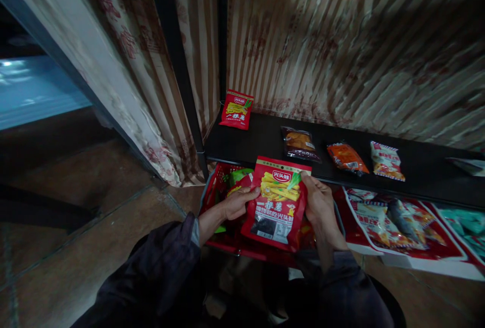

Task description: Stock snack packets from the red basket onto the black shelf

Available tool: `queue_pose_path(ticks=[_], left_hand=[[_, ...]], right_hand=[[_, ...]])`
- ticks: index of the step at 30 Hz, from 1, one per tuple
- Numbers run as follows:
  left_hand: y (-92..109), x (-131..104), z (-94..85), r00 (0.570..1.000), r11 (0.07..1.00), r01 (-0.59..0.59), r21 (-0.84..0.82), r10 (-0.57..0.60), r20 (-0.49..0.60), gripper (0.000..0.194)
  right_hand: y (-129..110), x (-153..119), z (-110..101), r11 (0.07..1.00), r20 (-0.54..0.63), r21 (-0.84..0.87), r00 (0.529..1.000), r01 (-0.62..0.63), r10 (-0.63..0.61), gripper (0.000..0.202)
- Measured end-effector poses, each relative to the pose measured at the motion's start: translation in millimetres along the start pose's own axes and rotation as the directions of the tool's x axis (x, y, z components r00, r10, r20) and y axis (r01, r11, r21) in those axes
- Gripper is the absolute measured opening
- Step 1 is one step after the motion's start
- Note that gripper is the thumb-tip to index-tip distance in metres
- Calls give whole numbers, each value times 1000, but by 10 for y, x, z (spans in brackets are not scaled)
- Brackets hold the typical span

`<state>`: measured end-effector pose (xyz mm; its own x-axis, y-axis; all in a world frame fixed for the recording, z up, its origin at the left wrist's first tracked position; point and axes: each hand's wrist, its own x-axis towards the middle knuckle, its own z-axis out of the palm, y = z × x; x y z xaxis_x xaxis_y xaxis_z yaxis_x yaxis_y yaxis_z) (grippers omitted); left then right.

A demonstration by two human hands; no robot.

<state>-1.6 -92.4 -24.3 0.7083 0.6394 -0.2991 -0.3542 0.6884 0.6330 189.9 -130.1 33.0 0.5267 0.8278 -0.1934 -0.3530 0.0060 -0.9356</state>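
Between my two hands is a red snack bag (278,204) with yellow sticks and a green onion printed on its front, held face up. My left hand (239,203) grips its left edge, thumb on the front. At the upper right edge, my right hand (320,201) pinches it near the top corner. Below the bag stands a red shopping basket (212,186), partly hidden by the bag and my hands. Other packets, some red and some green, lie inside it. A similar red snack bag (237,110) leans at the far left end of the black shelf (261,138).
Along the shelf lie a brown bread packet (300,143), an orange packet (346,157) and a white-and-red packet (387,160). Beneath its front edge, a red-and-white box (417,257) holds several packets. Striped curtains (326,55) hang behind, and a dark post (182,65) rises at the left.
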Motion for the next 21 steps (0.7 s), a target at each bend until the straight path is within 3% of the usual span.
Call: queue_pose_path(ticks=[3, 7, 14, 21], left_hand=[[10, 9, 0, 1000, 1000, -12, -20, 11, -18, 32], [72, 17, 21, 996, 996, -60, -71, 55, -69, 28], [216, 20, 49, 981, 980, -157, -125, 141, -133, 25], [253, 38, 40, 969, 966, -215, -142, 193, -156, 23]], right_hand=[[10, -38, -21, 997, 84, -15, 993, -78, 79, 40], [90, -136, -80, 991, 94, -35, 987, -130, 133, 46], [371, -355, -252, 990, 116, -84, 986, -109, 119, 41], [514, -403, -317, 985, 48, -157, 995, -77, 85, 40]])
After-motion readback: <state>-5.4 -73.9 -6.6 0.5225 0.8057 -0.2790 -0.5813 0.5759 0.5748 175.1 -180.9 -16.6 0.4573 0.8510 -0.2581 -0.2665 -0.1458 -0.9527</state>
